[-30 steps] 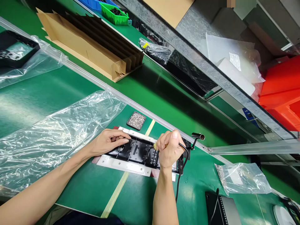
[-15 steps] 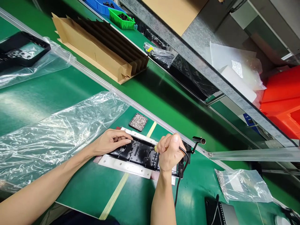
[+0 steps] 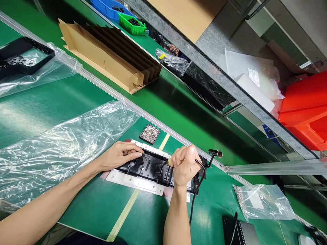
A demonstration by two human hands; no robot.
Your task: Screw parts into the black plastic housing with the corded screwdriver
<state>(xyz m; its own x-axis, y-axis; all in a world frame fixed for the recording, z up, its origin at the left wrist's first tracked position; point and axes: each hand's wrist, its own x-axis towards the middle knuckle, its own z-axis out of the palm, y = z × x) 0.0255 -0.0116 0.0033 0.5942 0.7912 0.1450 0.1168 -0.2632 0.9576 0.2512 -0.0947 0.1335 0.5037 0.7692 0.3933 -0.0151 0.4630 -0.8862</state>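
Little has moved since the earlier frame, but a co-worker's hand point(image 3: 174, 50) now shows on the far side. The right grip point(image 3: 186, 164) is closed around a corded tool point(image 3: 169, 162) over the black panel point(image 3: 149, 167); the left grip point(image 3: 124, 154) touches its left end, any pinch unclear. White strips point(image 3: 135, 182) flank the panel on the bench point(image 3: 102, 207).

1. Black housing point(image 3: 150, 170): plastic-looking, smooth, with a glossy sheen.
2. Fixture rails point(image 3: 139, 184): white, smooth, plastic-looking, dotted with metallic screw heads point(image 3: 130, 179).
3. Small pieces point(image 3: 150, 132) in the tray point(image 3: 145, 141): metallic, shiny, grainy-rough together.
4. Long bag point(image 3: 63, 146): clear plastic film, crinkled, very glossy.
5. Bench top point(image 3: 97, 209): green, smooth, softly reflective.
6. Divider box point(image 3: 102, 63): brown cardboard, matt.
7. Shelf edge point(image 3: 217, 73): mottled grey metal.
8. Bin point(image 3: 304, 105): red plastic, smooth, faintly shiny.
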